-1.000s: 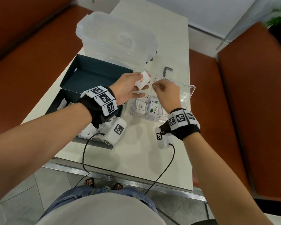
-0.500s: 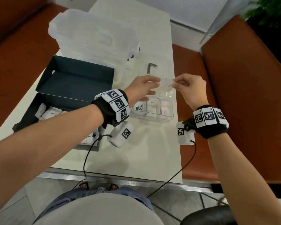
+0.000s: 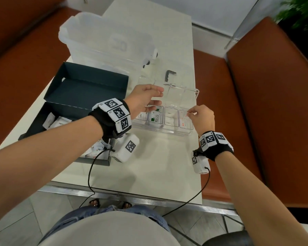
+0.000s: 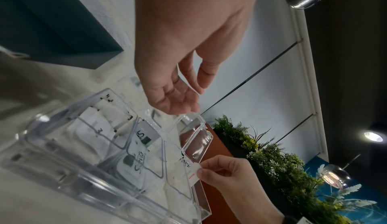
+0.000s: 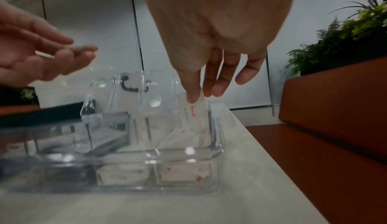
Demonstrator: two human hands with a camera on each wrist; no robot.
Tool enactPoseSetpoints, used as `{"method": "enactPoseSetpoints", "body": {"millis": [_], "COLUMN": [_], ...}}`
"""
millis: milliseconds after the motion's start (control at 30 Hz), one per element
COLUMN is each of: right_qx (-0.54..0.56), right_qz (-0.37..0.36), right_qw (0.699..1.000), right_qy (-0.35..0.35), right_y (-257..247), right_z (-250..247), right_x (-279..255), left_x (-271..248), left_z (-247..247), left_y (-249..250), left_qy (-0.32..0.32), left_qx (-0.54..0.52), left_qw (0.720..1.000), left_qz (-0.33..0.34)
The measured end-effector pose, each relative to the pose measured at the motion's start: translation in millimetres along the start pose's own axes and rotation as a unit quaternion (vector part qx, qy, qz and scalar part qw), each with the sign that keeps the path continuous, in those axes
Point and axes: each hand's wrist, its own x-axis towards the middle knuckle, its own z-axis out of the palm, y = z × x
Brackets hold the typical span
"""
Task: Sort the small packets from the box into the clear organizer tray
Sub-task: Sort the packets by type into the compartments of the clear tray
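The clear organizer tray point(image 3: 167, 134) sits mid-table with its lid point(image 3: 181, 96) standing open. Its compartments hold packets, among them a Stevia packet point(image 3: 156, 118). My right hand point(image 3: 199, 115) pinches a white packet with red print point(image 5: 195, 111) between thumb and forefinger, its lower end inside the rightmost compartment. The same packet point(image 4: 193, 174) shows at the tray's right end in the left wrist view. My left hand point(image 3: 146, 98) hovers empty over the tray's left side, fingers loosely extended by the lid's point(image 4: 199, 140) top edge. The dark box point(image 3: 34, 128) at left holds more packets point(image 3: 60, 122).
The box's dark lid point(image 3: 85, 89) lies behind the box. A large translucent container point(image 3: 105, 43) stands at the back, and a black hex key point(image 3: 169, 75) lies behind the tray. The tray is close to the table's right edge, beside a brown bench point(image 3: 265, 121).
The white packet went from my left hand to my right. The right hand has carried it down into the rightmost compartment, and the left hand now holds nothing.
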Motion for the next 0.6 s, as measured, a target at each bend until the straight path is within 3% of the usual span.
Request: {"method": "enactPoseSetpoints", "body": {"millis": [200, 600], "right_qx": [-0.105, -0.12], "right_qz": [-0.016, 0.01], "right_qw": [0.994, 0.991], "right_qy": [-0.011, -0.049], "right_y": [-3, -8], "right_z": [8, 9], "right_x": [3, 10], "left_x": [-1, -4], "left_z": [-3, -6], "left_y": [-2, -2], "left_qy": [0.006, 0.003], "left_qx": [-0.003, -0.007], "left_qw": [1.0, 1.0], "left_qz": [-0.003, -0.002]}}
